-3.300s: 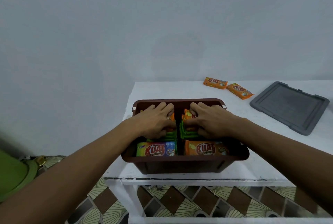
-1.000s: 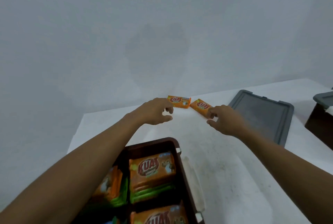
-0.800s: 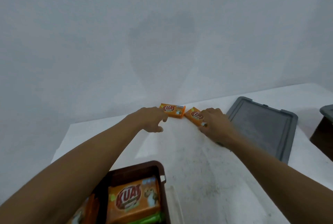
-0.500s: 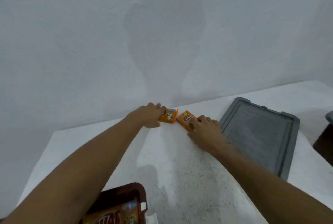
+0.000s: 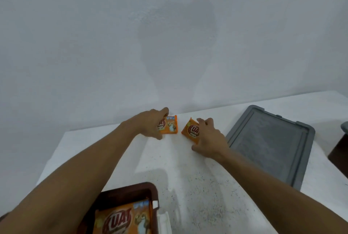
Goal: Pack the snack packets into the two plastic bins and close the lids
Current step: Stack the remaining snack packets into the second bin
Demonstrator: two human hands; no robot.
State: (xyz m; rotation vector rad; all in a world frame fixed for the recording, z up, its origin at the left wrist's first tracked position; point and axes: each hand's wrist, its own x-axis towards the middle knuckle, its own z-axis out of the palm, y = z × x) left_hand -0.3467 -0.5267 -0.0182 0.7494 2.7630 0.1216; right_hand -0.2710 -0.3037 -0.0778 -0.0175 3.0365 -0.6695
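Observation:
Two orange snack packets lie near the wall at the far side of the white table (image 5: 188, 186). My left hand (image 5: 150, 124) grips the left packet (image 5: 170, 125) with fingers over its top and thumb below. My right hand (image 5: 211, 141) grips the right packet (image 5: 192, 131), which is tipped up on its edge. The brown bin (image 5: 130, 190) sits at the near left edge, with an orange packet (image 5: 124, 218) showing inside it. The grey lid (image 5: 271, 143) lies flat on the table to the right.
A second brown bin (image 5: 339, 151) with a grey lid (image 5: 344, 128) on it shows partly at the right edge. The white wall stands right behind the packets. The table's left edge runs close to the brown bin.
Both hands left the bin and reached to the far packets. Since half a second ago the fingers have curled round them and both packets have tilted up off the table.

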